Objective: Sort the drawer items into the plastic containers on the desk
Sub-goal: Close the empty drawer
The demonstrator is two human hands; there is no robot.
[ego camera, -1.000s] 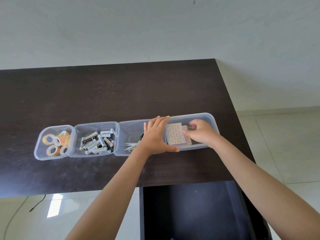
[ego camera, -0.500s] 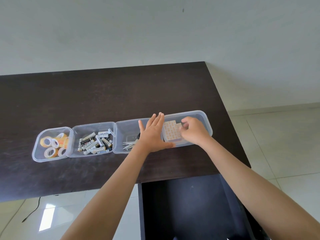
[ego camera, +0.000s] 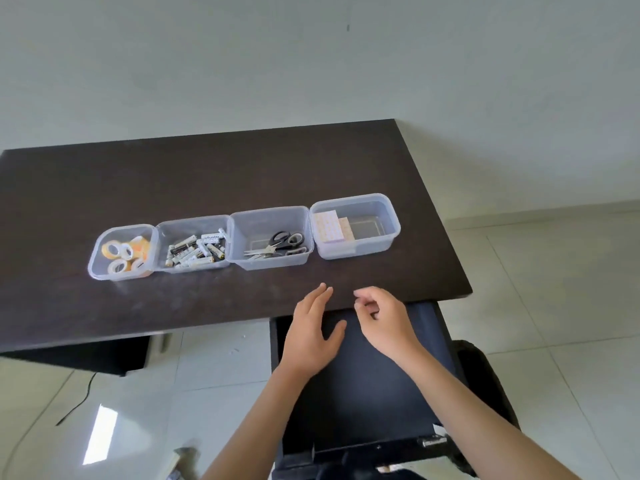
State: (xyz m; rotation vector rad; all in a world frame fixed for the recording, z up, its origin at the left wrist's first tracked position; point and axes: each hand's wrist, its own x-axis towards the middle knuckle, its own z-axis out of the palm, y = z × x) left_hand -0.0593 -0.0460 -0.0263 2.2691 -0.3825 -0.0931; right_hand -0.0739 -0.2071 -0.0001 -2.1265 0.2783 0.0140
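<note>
Four clear plastic containers are set in a row on the dark surface point(ego camera: 242, 174). The leftmost container point(ego camera: 104, 271) is filled with tape rolls point(ego camera: 119, 252); the second container point(ego camera: 194, 268) holds batteries point(ego camera: 195, 251); the third container point(ego camera: 270, 263) holds black-handled scissors point(ego camera: 282, 243); the rightmost container point(ego camera: 358, 251) holds patterned sticky pads point(ego camera: 329, 226) at its left side. The first three are seen touching; the fourth stands just beside the third. Below the front edge, an open dark drawer point(ego camera: 367, 393) is shown. The left hand point(ego camera: 311, 336) is held above it, fingers straight and nearly together, empty. The right hand point(ego camera: 384, 322) is held beside it, fingers loosely curled, nothing gripped.
</note>
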